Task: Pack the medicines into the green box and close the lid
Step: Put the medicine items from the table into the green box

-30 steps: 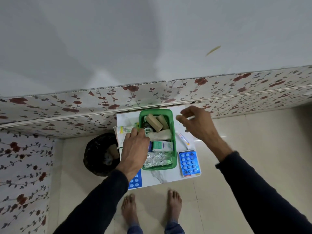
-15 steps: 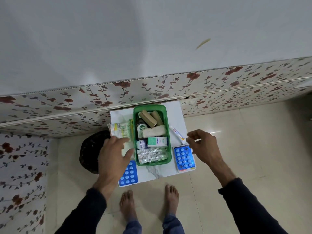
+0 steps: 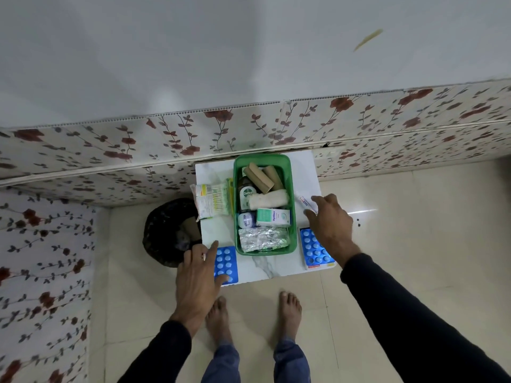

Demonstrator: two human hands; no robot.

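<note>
Head view: the green box (image 3: pixel 264 205) stands open on a small white marble-patterned table (image 3: pixel 265 268) set against the floral wall, and no lid is identifiable in this view. Inside the green box lie cardboard rolls, a dark bottle, a white bandage roll (image 3: pixel 268 199), a small carton (image 3: pixel 273 217) and a foil strip pack (image 3: pixel 262 239). Medicines not yet packed: a blue blister card (image 3: pixel 226 262) at the near-left of the table, a second blue blister card (image 3: pixel 313 250) at the near-right, a slim tube (image 3: pixel 305 201) just beside the box's right wall, and a clear packet (image 3: pixel 211 200) at the left edge. The left hand (image 3: pixel 197 283) has its fingers spread, with fingertips resting on or just over the left blister card; nothing is pinched. The right hand (image 3: pixel 330 226) is loosely curled with fingers apart above the tube and the right card, holding nothing. Handling estimate: the blister cards are light, thin and semi-rigid, and lie flat, so lift by an overhanging edge rather than the face. The tube is light and soft; grip it at mid-body. The packet is limp and may crumple; take hold at one edge.
</note>
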